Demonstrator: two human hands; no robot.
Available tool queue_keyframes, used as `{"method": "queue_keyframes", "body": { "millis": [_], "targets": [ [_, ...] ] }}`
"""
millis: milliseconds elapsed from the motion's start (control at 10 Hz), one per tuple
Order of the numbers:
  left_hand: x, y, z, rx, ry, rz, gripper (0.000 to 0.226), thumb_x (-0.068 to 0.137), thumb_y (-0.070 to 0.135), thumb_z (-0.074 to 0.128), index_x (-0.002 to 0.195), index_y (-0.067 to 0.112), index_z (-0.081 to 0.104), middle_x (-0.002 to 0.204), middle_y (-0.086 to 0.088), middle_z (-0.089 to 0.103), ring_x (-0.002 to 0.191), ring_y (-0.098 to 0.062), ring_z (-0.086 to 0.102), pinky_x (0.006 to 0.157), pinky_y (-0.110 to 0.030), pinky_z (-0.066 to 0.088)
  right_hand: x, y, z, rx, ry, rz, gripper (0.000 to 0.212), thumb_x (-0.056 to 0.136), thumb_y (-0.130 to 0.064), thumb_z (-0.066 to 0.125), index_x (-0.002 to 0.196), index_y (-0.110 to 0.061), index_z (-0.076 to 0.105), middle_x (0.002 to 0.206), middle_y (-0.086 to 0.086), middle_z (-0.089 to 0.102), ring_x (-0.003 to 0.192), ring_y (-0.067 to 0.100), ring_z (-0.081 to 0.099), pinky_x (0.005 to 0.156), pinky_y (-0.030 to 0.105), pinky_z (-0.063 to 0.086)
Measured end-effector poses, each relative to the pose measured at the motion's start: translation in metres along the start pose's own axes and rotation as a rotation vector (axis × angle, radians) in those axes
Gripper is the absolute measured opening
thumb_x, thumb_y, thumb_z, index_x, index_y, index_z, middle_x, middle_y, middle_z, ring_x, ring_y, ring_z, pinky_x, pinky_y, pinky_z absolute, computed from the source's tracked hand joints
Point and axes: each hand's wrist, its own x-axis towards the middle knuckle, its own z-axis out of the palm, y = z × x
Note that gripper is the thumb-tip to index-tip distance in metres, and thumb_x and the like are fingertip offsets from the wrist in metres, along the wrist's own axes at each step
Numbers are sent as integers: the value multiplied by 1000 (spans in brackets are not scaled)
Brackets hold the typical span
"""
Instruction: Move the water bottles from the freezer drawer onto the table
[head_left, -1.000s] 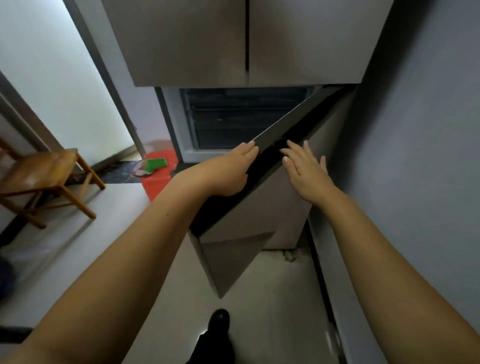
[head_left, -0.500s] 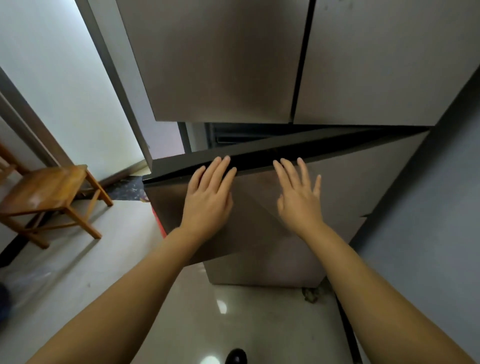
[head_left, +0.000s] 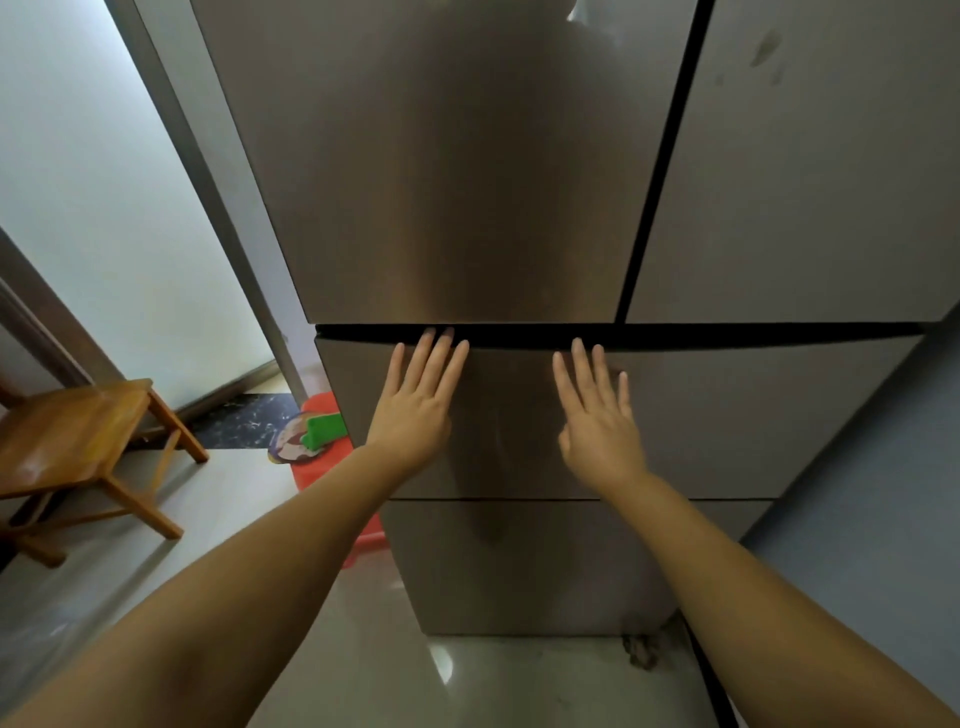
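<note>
— Since a second ago the freezer drawer (head_left: 701, 415) has gone from hanging wide open at an angle to sitting almost flush under the fridge doors (head_left: 441, 156); only a thin dark gap shows along its top edge.

— So the job's nearly over?

— I'd judge so. Closing the drawer looks like the last step, which suggests the bottles are already out. But no water bottle shows anywhere, and no counter either, so I can't confirm they got there.

— Could some remain inside?

— Can't tell; the drawer front hides everything behind it.

— What are the hands doing?

— Both lie flat against the drawer front. The left hand (head_left: 415, 410) has its fingers (head_left: 441, 358) straight and close together, tips reaching the gap. The right hand (head_left: 597, 421) has fingers straight too, slightly spread. Neither holds anything.

— Anything left, then?

— Probably one more small push to seal that gap.

— And around the fridge?

— A wooden chair (head_left: 67, 452) on the floor (head_left: 467, 686) to the left, and a red bin (head_left: 332, 467) tucked beside the fridge with something green (head_left: 324, 431) on top.
</note>
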Motion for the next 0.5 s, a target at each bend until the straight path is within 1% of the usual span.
{"method": "queue_keyframes", "body": {
  "millis": [100, 200, 300, 400, 500],
  "targets": [
    [3, 6, 3, -3, -7, -48, 92, 80, 21, 59, 148, 11, -2, 159, -15, 18, 147, -30, 2, 114, -44, -18, 1, 1, 0, -5, 6, -7, 95, 82, -2, 55, 148, -17, -11, 156, 0, -21, 145, 21, -19, 117, 47, -6],
    [3, 13, 2, -4, -31, -81, 89, 87, 26, 51, 147, 12, -12, 161, -15, 4, 149, -31, -7, 111, -44, -25, -2, 6, -6, -12, -51, -17, 96, 84, -5, 55, 147, -18, -16, 154, -3, -26, 143, 18, -23, 119, 47, -3],
    [4, 21, -6, -35, -31, -113, 86, 91, 28, 45, 151, 13, -15, 161, -12, -11, 147, -29, -18, 114, -46, -21, -1, 5, -21, 21, -112, -28, 90, 90, -9, 50, 151, -22, -14, 156, -2, -28, 143, 16, -27, 121, 45, 0],
    [3, 24, -9, -156, 4, -149, 88, 87, 25, 55, 154, 13, -1, 161, -12, -7, 148, -27, -13, 119, -47, -3, -10, 2, -36, 135, -185, 12, 81, 95, -13, 45, 153, -25, -11, 158, 0, -26, 146, 17, -21, 121, 42, -1],
    [-44, 35, 16, -264, 71, -102, 99, 64, 19, 80, 149, 15, 30, 160, -14, 9, 147, -32, 13, 111, -49, 25, -66, 5, -53, 385, -267, 68, 75, 98, -25, 46, 151, -38, -5, 155, -12, -26, 145, 9, -21, 123, 39, 1]
  ]
}}
